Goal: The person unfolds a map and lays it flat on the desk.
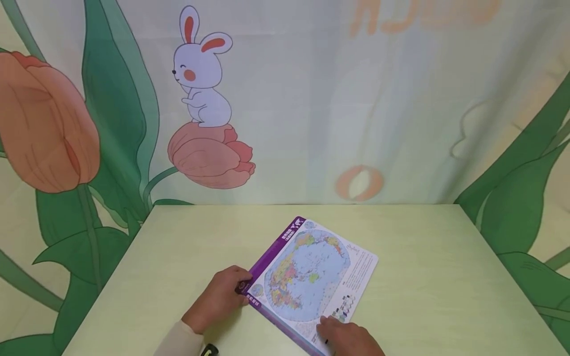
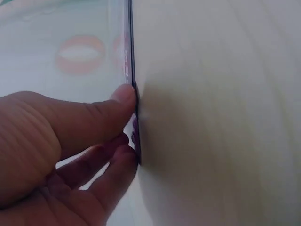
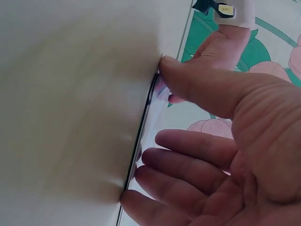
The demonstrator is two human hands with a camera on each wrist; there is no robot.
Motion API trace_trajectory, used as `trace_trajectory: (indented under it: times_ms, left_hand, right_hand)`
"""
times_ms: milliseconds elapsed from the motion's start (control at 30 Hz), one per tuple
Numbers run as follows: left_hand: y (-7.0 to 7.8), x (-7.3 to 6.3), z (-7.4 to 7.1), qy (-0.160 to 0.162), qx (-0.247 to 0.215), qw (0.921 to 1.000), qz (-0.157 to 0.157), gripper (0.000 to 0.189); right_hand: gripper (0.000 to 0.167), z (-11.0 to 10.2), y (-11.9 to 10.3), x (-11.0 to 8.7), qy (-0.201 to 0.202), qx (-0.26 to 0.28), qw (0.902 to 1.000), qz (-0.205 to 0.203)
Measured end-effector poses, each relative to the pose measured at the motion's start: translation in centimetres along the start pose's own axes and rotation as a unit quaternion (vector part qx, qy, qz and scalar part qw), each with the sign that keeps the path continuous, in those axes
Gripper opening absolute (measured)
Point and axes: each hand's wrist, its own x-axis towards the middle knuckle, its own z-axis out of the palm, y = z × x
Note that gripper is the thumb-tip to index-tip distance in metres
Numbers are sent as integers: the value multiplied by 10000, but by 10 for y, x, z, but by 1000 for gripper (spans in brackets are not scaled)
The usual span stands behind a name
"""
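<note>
A flat world map sheet (image 1: 311, 274) with a purple title band lies turned at an angle on the table. At its left corner, my left hand (image 1: 222, 296) holds the purple border, thumb and fingers curled about the corner. In the left wrist view the thumb (image 2: 124, 96) meets the map's thin edge. My right hand (image 1: 352, 336) rests at the map's lower right edge, fingers over the printed side. From the right wrist view, the fingers (image 3: 188, 174) are loosely extended along the edge, and the thumb (image 3: 176, 77) touches farther along it.
The pale table (image 1: 423, 277) extends around the map on all sides. Behind it hangs a curtain (image 1: 289, 123) printed with tulips, leaves and a white rabbit. A black strap (image 1: 209, 350) shows beside my left sleeve (image 1: 180, 341).
</note>
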Motion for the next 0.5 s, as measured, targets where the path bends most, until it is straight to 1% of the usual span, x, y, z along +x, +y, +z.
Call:
trace_trajectory:
  times_ms: [100,133,200,367,500]
  left_hand:
    - [-5,1,0,-169,23,9998,106,46]
    - [-6,2,-1,-214,40,9997,144,46]
    - [-8,3,-1,-286,67,9994,199,47]
    - [-10,2,-3,-355,115,9988,330,45]
    - [-10,1,-3,-390,109,9986,342,45]
  right_hand:
    - [87,17,15,6,59,-197,9996,-187]
    - [88,20,18,7,87,-257,9994,-213]
    - [88,19,16,7,33,-217,9996,-157]
    - [87,-3,-6,-3,-281,57,9996,66]
    - [83,-21,-22,-11,-436,79,9988,188]
